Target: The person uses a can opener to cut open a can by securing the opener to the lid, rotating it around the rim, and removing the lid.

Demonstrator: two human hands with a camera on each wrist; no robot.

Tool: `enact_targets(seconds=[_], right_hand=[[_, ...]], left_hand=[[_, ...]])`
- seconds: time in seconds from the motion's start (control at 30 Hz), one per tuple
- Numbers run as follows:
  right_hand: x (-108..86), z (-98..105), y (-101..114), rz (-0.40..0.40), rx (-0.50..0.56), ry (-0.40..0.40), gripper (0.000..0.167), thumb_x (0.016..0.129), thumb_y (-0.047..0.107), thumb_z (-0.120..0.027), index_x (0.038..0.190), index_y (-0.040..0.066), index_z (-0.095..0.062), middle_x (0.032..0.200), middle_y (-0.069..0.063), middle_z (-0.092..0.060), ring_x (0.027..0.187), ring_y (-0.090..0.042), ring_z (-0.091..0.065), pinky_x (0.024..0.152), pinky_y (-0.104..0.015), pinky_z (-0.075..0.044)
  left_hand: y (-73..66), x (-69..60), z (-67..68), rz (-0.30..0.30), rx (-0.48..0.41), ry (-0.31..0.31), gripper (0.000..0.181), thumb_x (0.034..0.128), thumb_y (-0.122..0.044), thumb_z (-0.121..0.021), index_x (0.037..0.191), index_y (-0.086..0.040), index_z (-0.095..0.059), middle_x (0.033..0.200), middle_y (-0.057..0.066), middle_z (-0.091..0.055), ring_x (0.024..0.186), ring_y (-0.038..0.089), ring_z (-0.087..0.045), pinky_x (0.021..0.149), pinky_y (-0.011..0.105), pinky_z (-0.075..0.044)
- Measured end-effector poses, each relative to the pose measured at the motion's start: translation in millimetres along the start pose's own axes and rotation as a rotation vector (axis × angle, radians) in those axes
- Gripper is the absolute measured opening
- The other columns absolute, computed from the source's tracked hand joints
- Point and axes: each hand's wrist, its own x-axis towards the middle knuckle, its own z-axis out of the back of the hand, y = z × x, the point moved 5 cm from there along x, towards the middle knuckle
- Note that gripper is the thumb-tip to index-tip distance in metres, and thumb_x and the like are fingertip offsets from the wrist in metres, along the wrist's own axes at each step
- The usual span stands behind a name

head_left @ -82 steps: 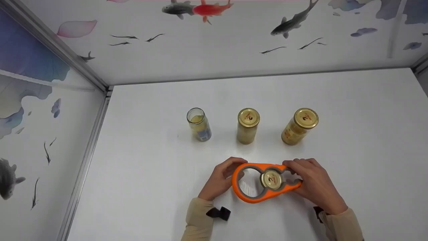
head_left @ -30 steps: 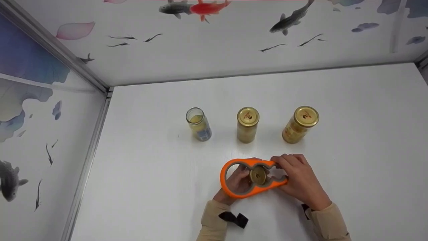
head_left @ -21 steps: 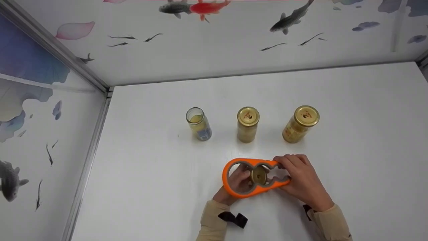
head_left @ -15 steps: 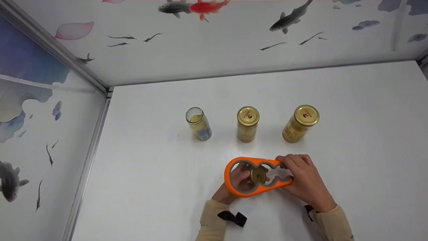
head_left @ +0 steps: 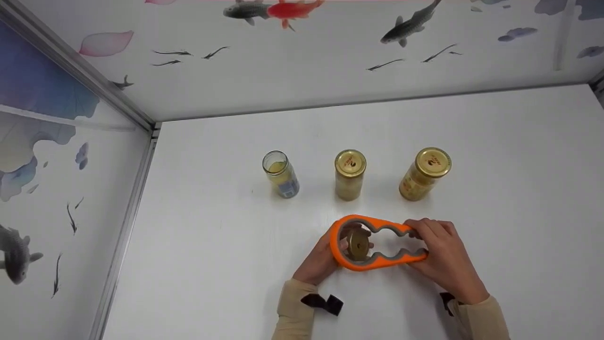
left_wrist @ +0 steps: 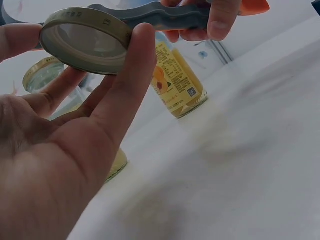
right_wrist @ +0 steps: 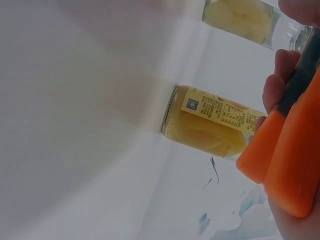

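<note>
- Head view: the left hand (head_left: 317, 260) pinches a gold metal lid (head_left: 358, 245), tilted, off the white tabletop (head_left: 203, 217) and seen through the big ring of the orange jar opener (head_left: 361, 267); I cannot tell whether lid and ring touch.
- Still the head view: the right hand (head_left: 447, 257), at the lid's 3 o'clock, is clamped round the opener's handle ends. From the lid, an uncapped glass jar (head_left: 281, 178) stands between 10 and 11 o'clock, a middle capped jar (head_left: 349, 182) at 12, another capped jar (head_left: 422, 177) between 1 and 2. A careless swing of the opener could tip the uncapped one and spill its contents.
- Left wrist view: the lid, at 11 o'clock, shows a hollow, pale underside. Held by its smooth rim, it could drop and roll if the pinch slackened or the grey lining (left_wrist: 160, 17), wavy-edged, nudged it.
- Right wrist view: the opener, at 3 o'clock, has smooth, rounded orange ends; gripped at one end, it might twist if that hold loosened. Left of it, a labelled jar (right_wrist: 210, 125) shows clear glass, printed label and yellow contents.
</note>
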Motion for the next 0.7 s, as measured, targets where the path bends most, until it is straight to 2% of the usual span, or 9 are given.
enact_targets(seconds=[0.17,0.3,0.4,0.53,0.7], right_hand=[[-4.8,3,-4,-0.024,0.018,-0.027,0.065,0.051,-0.001,-0.092,0.109,0.008,-0.062,0.086,-0.002,-0.063,0.079,-0.015,-0.056,0.083,-0.038,-0.035],[-8.2,6,-6,-0.041,0.034,-0.05,0.066,0.051,-0.003,-0.092,0.11,0.007,-0.063,0.086,-0.002,-0.064,0.078,-0.015,-0.055,0.082,-0.037,-0.035],[-10.5,8,-7,-0.057,0.03,-0.057,0.067,0.05,-0.005,-0.091,0.11,0.006,-0.063,0.086,-0.002,-0.065,0.078,-0.016,-0.055,0.082,-0.038,-0.036],[-13.7,10,-9,-0.08,0.028,-0.062,0.068,0.05,-0.005,-0.092,0.11,0.006,-0.063,0.087,-0.003,-0.065,0.079,-0.017,-0.056,0.082,-0.038,-0.035],[-17.9,11,-11,-0.074,0.02,-0.075,0.066,0.051,-0.003,-0.091,0.11,0.005,-0.062,0.086,-0.003,-0.065,0.078,-0.016,-0.054,0.081,-0.038,-0.035]], left_hand=[[-3.4,-2.2,4.8,0.003,-0.002,0.007,0.043,0.099,-0.02,-0.055,0.134,0.002,-0.041,0.134,0.027,-0.049,0.117,0.037,-0.055,0.097,0.045,-0.045],[-7.3,-6.3,13.0,-0.003,-0.035,-0.004,0.041,0.0958,-0.018,-0.058,0.133,-0.005,-0.046,0.136,0.023,-0.048,0.12,0.04,-0.052,0.096,0.047,-0.046],[-10.6,-9.0,19.7,-0.011,0.003,-0.024,0.042,0.0951,-0.021,-0.06,0.133,-0.007,-0.047,0.139,0.018,-0.047,0.121,0.042,-0.051,0.098,0.047,-0.045],[-14.9,-12.2,26.5,-0.013,0.091,-0.053,0.043,0.0946,-0.02,-0.06,0.134,-0.009,-0.049,0.141,0.014,-0.046,0.126,0.036,-0.047,0.099,0.045,-0.043],[-20.1,-14.5,31.7,-0.04,0.187,-0.034,0.041,0.0953,-0.015,-0.061,0.133,-0.007,-0.048,0.138,0.014,-0.048,0.126,0.033,-0.047,0.099,0.044,-0.044]])
